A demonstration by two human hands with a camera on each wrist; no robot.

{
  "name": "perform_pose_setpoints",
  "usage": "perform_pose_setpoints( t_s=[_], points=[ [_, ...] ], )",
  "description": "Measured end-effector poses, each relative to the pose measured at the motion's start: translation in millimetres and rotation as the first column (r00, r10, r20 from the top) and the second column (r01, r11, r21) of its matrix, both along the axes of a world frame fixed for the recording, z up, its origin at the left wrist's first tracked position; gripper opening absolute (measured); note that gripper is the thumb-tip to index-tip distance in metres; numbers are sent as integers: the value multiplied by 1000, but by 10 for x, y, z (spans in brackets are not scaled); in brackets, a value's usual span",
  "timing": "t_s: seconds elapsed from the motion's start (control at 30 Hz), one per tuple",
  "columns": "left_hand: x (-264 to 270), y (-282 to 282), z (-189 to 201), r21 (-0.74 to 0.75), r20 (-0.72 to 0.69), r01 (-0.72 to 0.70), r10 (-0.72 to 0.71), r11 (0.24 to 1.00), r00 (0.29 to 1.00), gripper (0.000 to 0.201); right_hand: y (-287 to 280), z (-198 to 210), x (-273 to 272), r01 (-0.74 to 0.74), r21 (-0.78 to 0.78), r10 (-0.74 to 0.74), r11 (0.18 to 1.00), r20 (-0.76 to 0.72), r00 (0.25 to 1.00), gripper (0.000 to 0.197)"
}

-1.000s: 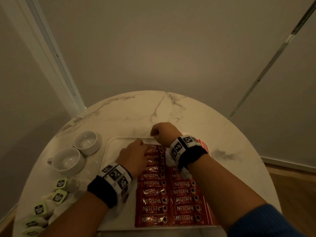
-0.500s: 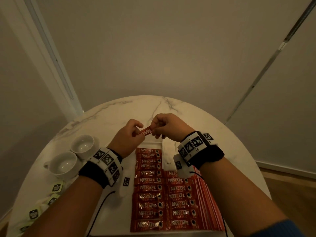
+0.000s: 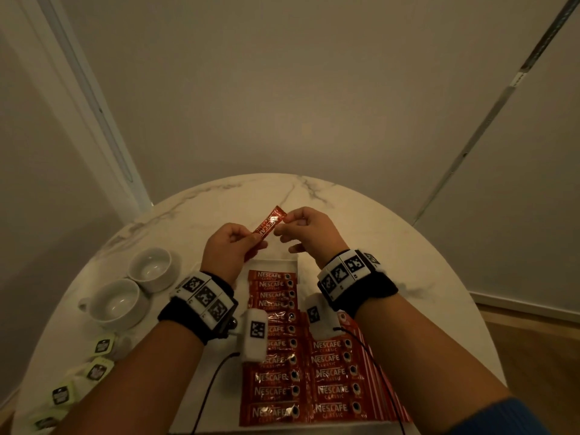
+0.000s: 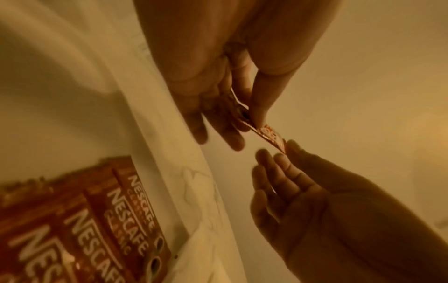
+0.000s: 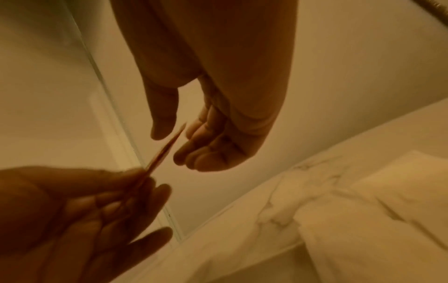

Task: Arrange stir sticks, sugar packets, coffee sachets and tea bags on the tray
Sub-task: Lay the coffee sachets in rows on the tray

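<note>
A red coffee sachet (image 3: 266,227) hangs tilted in the air above the far end of the white tray (image 3: 273,264). My left hand (image 3: 255,238) pinches its lower end between thumb and fingers (image 4: 257,107). My right hand (image 3: 282,226) is at its upper end. In the right wrist view the thumb (image 5: 162,124) and fingers (image 5: 206,149) stand apart on either side of the sachet's tip (image 5: 180,130). Two columns of coffee sachets (image 3: 273,340) lie on the tray. Tea bags with green tags (image 3: 100,372) lie on the table at the left.
Two white cups (image 3: 150,268) (image 3: 116,304) stand left of the tray on the round marble table (image 3: 392,246). Thin red-and-white striped pieces (image 3: 386,387) lie along the tray's right side. A wall stands close behind the table.
Both hands rose from the tray's far end with one sachet. It now stands steeper with more of it showing, and the right hand's fingers have loosened at its top.
</note>
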State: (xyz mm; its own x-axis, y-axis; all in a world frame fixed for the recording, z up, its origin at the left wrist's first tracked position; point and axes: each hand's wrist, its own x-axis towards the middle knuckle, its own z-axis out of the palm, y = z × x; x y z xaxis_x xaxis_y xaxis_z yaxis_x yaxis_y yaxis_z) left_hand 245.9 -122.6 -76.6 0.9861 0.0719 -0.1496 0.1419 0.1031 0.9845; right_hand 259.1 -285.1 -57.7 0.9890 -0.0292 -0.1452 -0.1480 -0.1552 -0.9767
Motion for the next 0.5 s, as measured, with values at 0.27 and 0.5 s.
perform_pose_setpoints(
  t_s=[0.27, 0.5],
  points=[
    [38, 35, -125, 372, 24, 113, -131, 922, 991, 6, 56, -40, 100, -30, -143, 43, 989, 92, 995, 8],
    [56, 151, -418, 843, -334, 449, -366, 296, 869, 33, 119, -238, 255, -197, -622, 215, 758, -46, 975, 18]
  ],
)
